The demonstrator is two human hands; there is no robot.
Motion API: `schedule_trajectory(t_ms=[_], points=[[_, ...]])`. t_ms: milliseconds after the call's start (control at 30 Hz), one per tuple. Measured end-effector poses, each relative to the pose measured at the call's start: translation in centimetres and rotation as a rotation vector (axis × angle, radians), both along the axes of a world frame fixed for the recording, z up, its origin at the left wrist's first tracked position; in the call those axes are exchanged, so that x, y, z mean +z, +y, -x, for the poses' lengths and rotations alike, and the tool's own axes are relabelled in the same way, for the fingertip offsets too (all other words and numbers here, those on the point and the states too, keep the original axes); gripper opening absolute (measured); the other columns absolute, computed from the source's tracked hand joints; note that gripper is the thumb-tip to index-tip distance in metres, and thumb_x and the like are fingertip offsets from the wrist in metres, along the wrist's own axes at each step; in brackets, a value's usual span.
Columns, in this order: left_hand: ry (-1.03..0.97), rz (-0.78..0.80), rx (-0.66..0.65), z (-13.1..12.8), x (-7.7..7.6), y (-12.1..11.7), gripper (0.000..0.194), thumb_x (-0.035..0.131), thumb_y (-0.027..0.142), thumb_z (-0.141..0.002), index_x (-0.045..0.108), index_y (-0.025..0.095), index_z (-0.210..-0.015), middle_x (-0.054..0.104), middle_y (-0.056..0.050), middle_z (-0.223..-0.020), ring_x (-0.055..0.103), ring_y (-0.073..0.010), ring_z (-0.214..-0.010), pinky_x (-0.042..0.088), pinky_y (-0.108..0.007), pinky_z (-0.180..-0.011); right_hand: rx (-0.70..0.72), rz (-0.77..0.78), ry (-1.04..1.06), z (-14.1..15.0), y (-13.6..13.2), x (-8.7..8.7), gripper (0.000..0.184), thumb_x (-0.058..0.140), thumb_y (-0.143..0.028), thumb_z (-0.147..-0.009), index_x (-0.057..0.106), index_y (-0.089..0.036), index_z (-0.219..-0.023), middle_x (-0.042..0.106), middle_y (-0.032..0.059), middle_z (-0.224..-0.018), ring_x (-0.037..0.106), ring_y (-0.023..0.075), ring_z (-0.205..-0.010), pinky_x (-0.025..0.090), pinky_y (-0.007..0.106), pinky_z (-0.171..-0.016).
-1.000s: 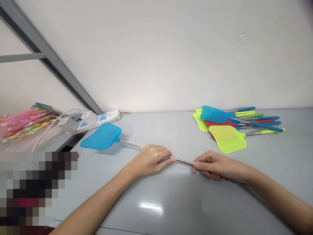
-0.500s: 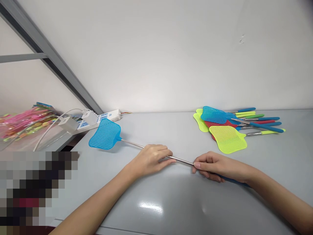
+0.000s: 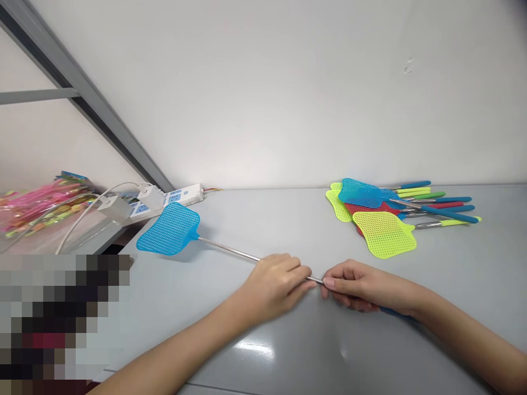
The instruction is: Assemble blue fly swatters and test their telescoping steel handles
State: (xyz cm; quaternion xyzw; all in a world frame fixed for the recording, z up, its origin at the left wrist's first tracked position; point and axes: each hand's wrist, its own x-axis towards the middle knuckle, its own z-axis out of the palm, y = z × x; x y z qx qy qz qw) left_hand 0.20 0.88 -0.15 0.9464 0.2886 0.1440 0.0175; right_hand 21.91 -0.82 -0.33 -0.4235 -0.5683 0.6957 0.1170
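Observation:
A blue fly swatter (image 3: pixel 169 230) with a perforated head and a thin metal rod slants across the table, its head at the left. My left hand (image 3: pixel 278 285) is closed around the rod, right of its middle. Just beyond it, my right hand (image 3: pixel 358 285) pinches the rod near the handle end, thumb on top. Most of the blue handle is hidden under the right palm and wrist. Only a short bit of metal shows between the two hands.
Several blue, red, green and yellow fly swatters (image 3: pixel 385 236) lie piled at the back right, against the wall. A white power strip (image 3: pixel 185 195) with plugs and cables sits at the back left. Plastic-wrapped pink and yellow items (image 3: pixel 49 206) lie farther left.
My left hand has slid right along the rod, closer to my right hand. The swatter's head has shifted left and slightly down. The right hand has hardly moved.

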Motion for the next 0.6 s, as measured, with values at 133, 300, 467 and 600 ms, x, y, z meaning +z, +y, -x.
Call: schedule_trajectory(t_ms=[133,300,467,600], points=[[-0.009,-0.044,-0.015,-1.1,-0.5,-1.2,0.027,0.035,0.031,-0.089,0.057,0.018,-0.08,0.053,0.0,-0.066,0.046,-0.012,-0.059,0.032,-0.025,-0.053,-0.008,0.01,-0.015,0.4,-0.4,0.0,0.036,0.048,-0.048,-0.08,0.06,-0.014,-0.08,0.044,-0.004,-0.057,0.033,0.0032,-0.04,0.022,0.014,-0.034],[-0.006,-0.085,-0.011,-1.2,-1.0,-1.6,0.018,0.037,0.018,-0.086,0.054,0.019,-0.081,0.054,0.001,-0.066,0.045,-0.012,-0.058,0.031,-0.026,-0.053,0.002,-0.019,0.006,0.7,-0.4,0.1,0.036,0.048,-0.048,-0.079,0.061,-0.014,-0.08,0.043,-0.0043,-0.055,0.031,0.0036,-0.038,0.021,0.015,-0.033],[0.029,-0.076,0.02,-1.1,-1.7,-1.8,0.015,0.038,0.015,-0.082,0.052,0.019,-0.076,0.055,0.002,-0.065,0.048,-0.012,-0.056,0.033,-0.025,-0.051,0.041,-0.111,-0.021,1.0,-0.5,0.1,0.038,0.045,-0.049,-0.081,0.057,-0.014,-0.073,0.039,-0.0051,-0.052,0.029,0.0045,-0.04,0.02,0.017,-0.035],[0.058,-0.102,0.024,-1.2,-2.1,-1.6,0.018,0.037,0.022,-0.084,0.049,0.018,-0.071,0.054,0.002,-0.061,0.049,-0.0118,-0.052,0.032,-0.024,-0.048,0.056,-0.171,-0.041,1.0,-0.6,-0.3,0.045,0.042,-0.053,-0.081,0.045,-0.016,-0.057,0.032,-0.0059,-0.05,0.025,0.0051,-0.041,0.017,0.02,-0.038]])
